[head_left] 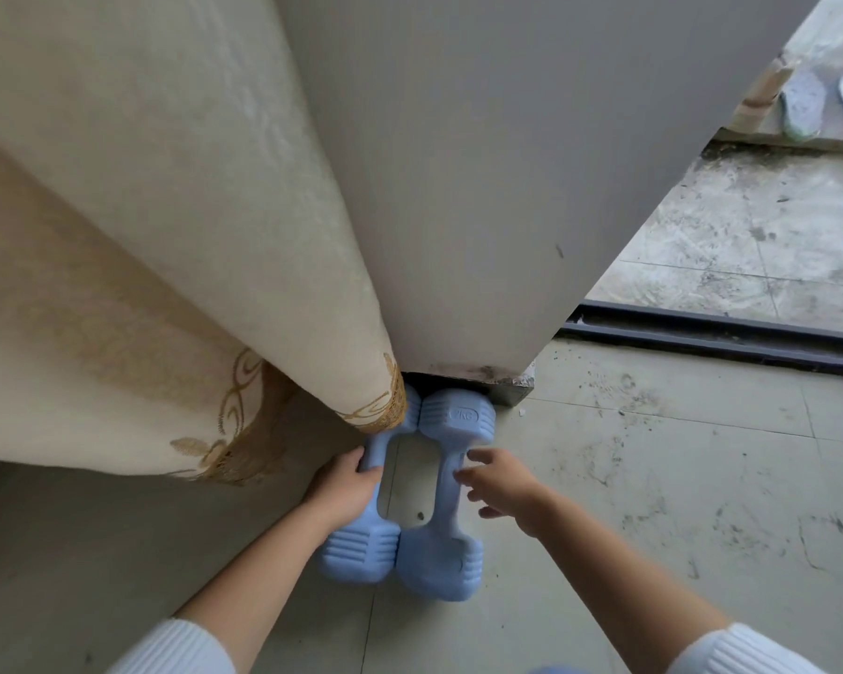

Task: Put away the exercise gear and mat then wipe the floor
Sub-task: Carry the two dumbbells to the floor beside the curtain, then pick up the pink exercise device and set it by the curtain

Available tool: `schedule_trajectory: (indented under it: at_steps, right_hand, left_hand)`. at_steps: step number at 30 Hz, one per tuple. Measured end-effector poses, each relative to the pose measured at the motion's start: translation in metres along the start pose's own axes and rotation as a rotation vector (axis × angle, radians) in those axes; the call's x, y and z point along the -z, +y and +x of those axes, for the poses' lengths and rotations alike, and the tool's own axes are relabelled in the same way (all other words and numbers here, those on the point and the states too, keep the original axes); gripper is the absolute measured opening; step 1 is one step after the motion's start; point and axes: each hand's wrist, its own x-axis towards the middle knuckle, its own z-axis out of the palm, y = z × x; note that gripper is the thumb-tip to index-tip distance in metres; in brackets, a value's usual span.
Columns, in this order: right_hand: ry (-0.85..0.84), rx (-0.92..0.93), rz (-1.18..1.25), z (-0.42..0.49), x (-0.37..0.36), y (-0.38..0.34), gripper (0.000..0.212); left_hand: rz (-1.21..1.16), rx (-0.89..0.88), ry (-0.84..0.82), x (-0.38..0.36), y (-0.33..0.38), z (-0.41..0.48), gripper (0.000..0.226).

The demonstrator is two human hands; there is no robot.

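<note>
Two light blue dumbbells lie side by side on the tiled floor at the foot of a wall corner. My left hand (344,484) is wrapped around the handle of the left dumbbell (361,547), whose far end is partly hidden under the curtain hem. My right hand (500,481) hovers over the handle of the right dumbbell (446,542) with fingers spread, holding nothing. The right dumbbell's far head is marked 2KG. No mat or wiping cloth is in view.
A cream curtain (166,235) with gold embroidery hangs at the left, its hem reaching the dumbbells. A grey wall corner (483,187) stands straight ahead. A dark sliding-door track (721,333) runs along the right, with a dirty balcony floor and slippers (804,102) beyond.
</note>
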Motion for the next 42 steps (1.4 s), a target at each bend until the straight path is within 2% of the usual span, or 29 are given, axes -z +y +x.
schedule_trajectory:
  at_steps: [4,5,8,11,18,23,29,35,42]
  right_hand:
    - [0.033,-0.011,0.117,-0.039,0.013,-0.013,0.054]
    - [0.034,-0.01,0.104,-0.054,0.014,-0.016,0.054]
    - [0.037,0.001,0.031,-0.112,0.015,-0.031,0.054]
    - [0.04,0.034,-0.026,-0.184,0.014,-0.059,0.055]
    - [-0.008,0.236,-0.353,-0.369,0.02,-0.133,0.048]
    - [-0.018,0.407,-0.631,-0.486,0.021,-0.14,0.038]
    - [-0.137,0.649,-0.968,-0.615,0.025,-0.081,0.033]
    - [-0.261,0.908,-1.278,-0.734,0.003,-0.012,0.043]
    - [-0.497,1.141,-1.488,-0.854,-0.075,0.09,0.046]
  left_hand:
    - [-0.032,0.001,0.06,0.014,0.017,-0.039,0.016]
    - [-0.036,0.001,0.069,0.019,0.021,-0.054,0.013]
    - [-0.051,0.032,0.135,0.039,0.04,-0.115,0.038]
    - [-0.074,0.055,0.184,0.062,0.061,-0.189,0.038]
    - [-0.114,0.069,0.308,0.113,0.111,-0.372,0.034]
    - [-0.157,0.119,0.447,0.113,0.123,-0.51,0.035]
    - [-0.162,0.129,0.72,0.043,0.109,-0.678,0.038]
    - [-0.272,0.313,0.89,-0.052,0.065,-0.825,0.038]
    - [-0.433,0.549,1.125,-0.133,-0.024,-0.989,0.036]
